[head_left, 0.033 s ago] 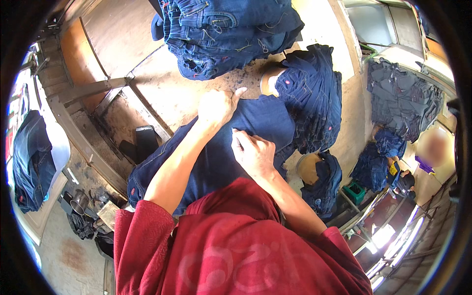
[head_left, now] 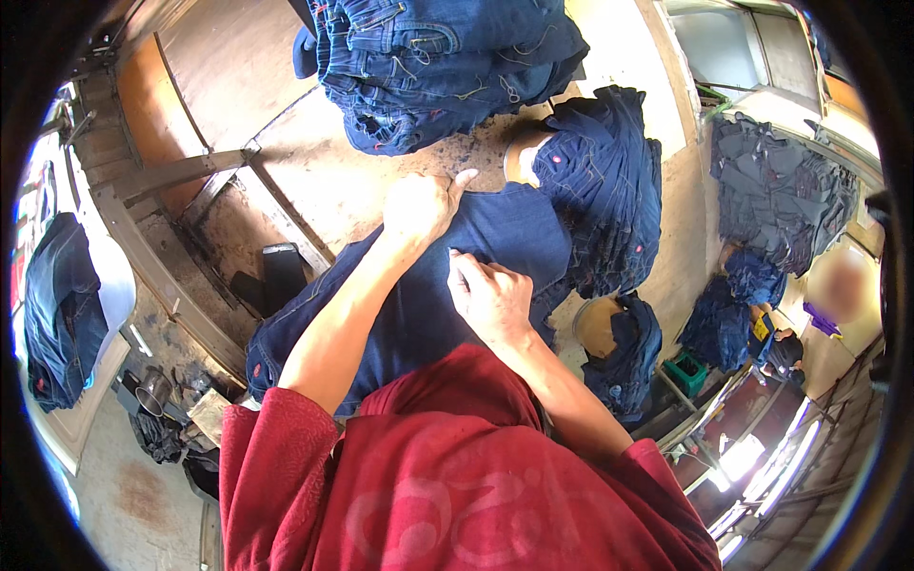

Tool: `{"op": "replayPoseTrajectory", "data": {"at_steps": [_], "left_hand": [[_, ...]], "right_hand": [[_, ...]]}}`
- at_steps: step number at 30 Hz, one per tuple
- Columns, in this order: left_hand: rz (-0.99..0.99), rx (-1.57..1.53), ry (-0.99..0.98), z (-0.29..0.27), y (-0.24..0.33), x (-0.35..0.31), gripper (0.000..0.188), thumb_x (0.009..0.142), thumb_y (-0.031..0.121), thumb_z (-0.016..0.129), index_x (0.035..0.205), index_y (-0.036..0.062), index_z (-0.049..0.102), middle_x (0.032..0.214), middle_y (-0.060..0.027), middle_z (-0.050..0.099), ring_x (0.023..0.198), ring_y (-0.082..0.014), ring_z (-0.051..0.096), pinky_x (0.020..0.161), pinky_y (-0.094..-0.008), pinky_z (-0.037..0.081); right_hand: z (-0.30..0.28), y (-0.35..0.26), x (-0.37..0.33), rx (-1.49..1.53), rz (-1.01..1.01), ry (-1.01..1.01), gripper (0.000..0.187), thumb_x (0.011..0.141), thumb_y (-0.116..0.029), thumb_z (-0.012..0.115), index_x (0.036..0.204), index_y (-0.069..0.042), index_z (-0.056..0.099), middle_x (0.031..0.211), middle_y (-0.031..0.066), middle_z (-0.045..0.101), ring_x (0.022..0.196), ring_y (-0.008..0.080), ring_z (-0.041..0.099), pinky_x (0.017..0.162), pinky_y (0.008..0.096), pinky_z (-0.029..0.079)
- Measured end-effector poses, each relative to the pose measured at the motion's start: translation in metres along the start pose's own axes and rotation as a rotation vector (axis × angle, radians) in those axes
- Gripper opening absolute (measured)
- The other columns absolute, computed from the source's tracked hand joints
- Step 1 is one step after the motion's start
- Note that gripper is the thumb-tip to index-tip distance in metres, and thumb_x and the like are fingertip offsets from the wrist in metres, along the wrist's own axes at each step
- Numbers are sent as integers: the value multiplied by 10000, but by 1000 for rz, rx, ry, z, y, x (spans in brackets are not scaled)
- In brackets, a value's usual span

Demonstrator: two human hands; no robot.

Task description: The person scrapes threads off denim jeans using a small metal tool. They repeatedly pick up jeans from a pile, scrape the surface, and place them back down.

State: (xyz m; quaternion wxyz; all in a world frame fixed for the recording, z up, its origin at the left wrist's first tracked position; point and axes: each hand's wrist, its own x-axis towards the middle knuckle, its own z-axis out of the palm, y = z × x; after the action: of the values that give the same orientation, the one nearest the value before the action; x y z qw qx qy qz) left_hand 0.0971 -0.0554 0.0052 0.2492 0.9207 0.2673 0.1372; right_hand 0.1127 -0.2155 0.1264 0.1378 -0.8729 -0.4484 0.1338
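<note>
No wording could be read. A small red patch [head_left: 554,159] stood on the bunched denim [head_left: 614,200] right of centre, its marking too small to make out. A red mark [head_left: 257,371] showed at the left end of the dark denim piece [head_left: 509,228] before the person, and the red shirt [head_left: 457,428] bore a faint, curling pale print [head_left: 419,523] across its lower part.

We hold our bare left hand [head_left: 415,209] farther out, thumb [head_left: 466,178] poking away; our bare right hand [head_left: 497,297] sits closer, fingers [head_left: 465,274] curled in.
</note>
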Motion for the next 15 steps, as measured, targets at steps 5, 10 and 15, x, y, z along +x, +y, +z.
{"op": "replayPoseTrajectory", "data": {"at_steps": [5,10,15], "left_hand": [[-32,55,-16,-3,3,-1,665,1033,604,667,651,62,719,528,-182,623,443,-334,624,448,-461,490],[-4,19,18,-3,3,1,656,1013,564,714,574,78,678,526,-182,622,458,-333,640,449,-456,508],[-40,-7,-53,-1,2,0,657,1021,557,705,579,72,683,535,-191,629,471,-341,648,464,-456,517]], "right_hand": [[-20,-3,-14,34,32,-19,126,945,-144,792,868,-145,692,600,64,658,526,241,695,485,382,538],[-8,1,2,189,-8,115,115,947,-115,786,879,-130,694,602,62,655,500,228,676,477,376,532],[-12,4,-5,64,-22,5,114,954,-124,783,880,-132,696,603,60,655,496,226,674,479,373,535]]}}
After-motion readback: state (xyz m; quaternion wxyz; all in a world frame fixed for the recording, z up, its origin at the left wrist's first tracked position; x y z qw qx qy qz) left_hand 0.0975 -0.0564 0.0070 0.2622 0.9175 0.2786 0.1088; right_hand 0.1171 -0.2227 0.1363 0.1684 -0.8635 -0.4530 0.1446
